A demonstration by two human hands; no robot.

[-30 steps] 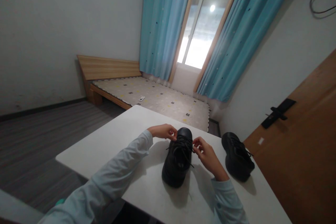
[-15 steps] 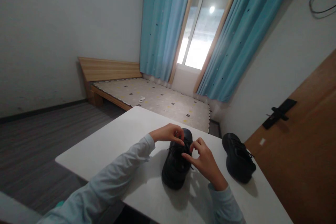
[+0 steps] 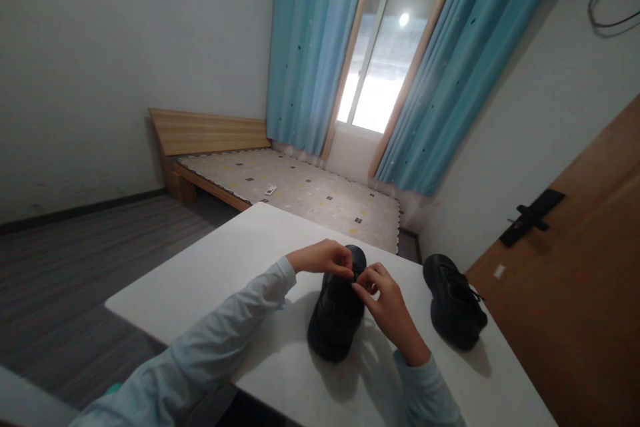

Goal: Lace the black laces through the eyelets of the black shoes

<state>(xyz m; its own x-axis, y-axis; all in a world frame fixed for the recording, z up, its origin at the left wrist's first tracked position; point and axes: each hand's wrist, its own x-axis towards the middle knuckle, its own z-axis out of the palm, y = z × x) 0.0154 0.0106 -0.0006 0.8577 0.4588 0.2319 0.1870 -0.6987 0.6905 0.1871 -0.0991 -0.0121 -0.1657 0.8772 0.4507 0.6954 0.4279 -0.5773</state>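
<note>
Head view only. On the white worktop (image 3: 215,273), a black shoe (image 3: 334,320) near the middle, toe pointing away towards the bed, heel towards the wearer. Over its lace area, left hand (image 3: 323,257) and right hand (image 3: 387,303) brought close together, fingertips almost meeting above the tongue. Left fingers (image 3: 344,265) curled and pressed together in a pinch; right fingers (image 3: 364,281) likewise pinched. Presumably on the laces, but laces themselves too dark and too small to make out against the black upper, and largely covered by both hands. Front part of the shoe hidden behind the hands; only a bit of the toe cap showing between them. Pale sleeves running back from both wrists, cut off by the lower edge.

To the right, well apart from the first, a second black shoe (image 3: 454,300) near the worktop's right edge, untouched, laces faintly visible on top.

Beyond the worktop, a low bed (image 3: 300,190) with a wooden headboard, a small white object lying on it, too small to identify. Blue curtains (image 3: 310,47) either side of a bright window (image 3: 380,60). Wooden door (image 3: 575,280) at right, cut off by the frame edge.
</note>
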